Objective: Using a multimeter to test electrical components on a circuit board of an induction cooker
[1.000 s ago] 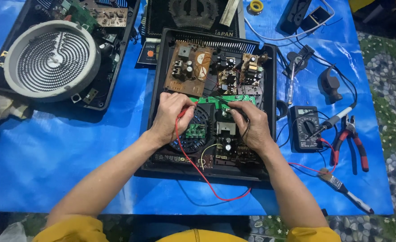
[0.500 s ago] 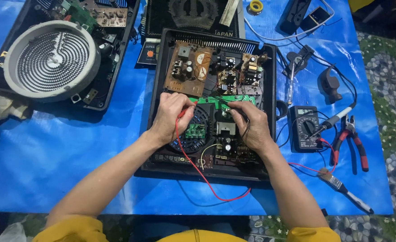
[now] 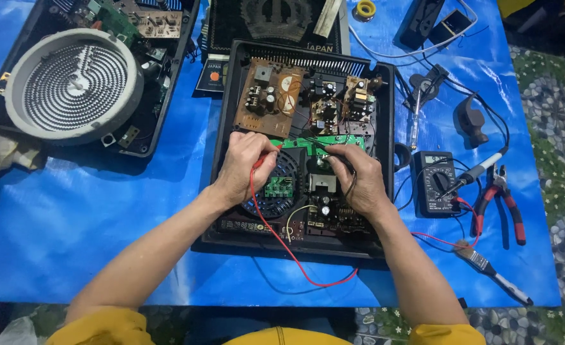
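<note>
An opened black appliance case (image 3: 221, 128) lies on the blue sheet, with brown circuit boards (image 3: 271, 96), a green circuit board (image 3: 324, 142) and a round black fan (image 3: 276, 191) inside. My left hand (image 3: 247, 165) pinches a red test probe against the green board; its red lead (image 3: 289, 249) loops down over the case's front edge. My right hand (image 3: 359, 176) holds a black test probe on the same board, just right of the left hand. Both leads run to a black multimeter (image 3: 437, 182) at the right.
A second opened appliance with a grey round heating coil (image 3: 71, 86) sits at the upper left. Red-handled pliers (image 3: 503, 204), a soldering iron (image 3: 477, 171), a small brush (image 3: 490, 268), a solder roll (image 3: 365, 7) and black cables lie on the blue sheet (image 3: 71, 243) at the right.
</note>
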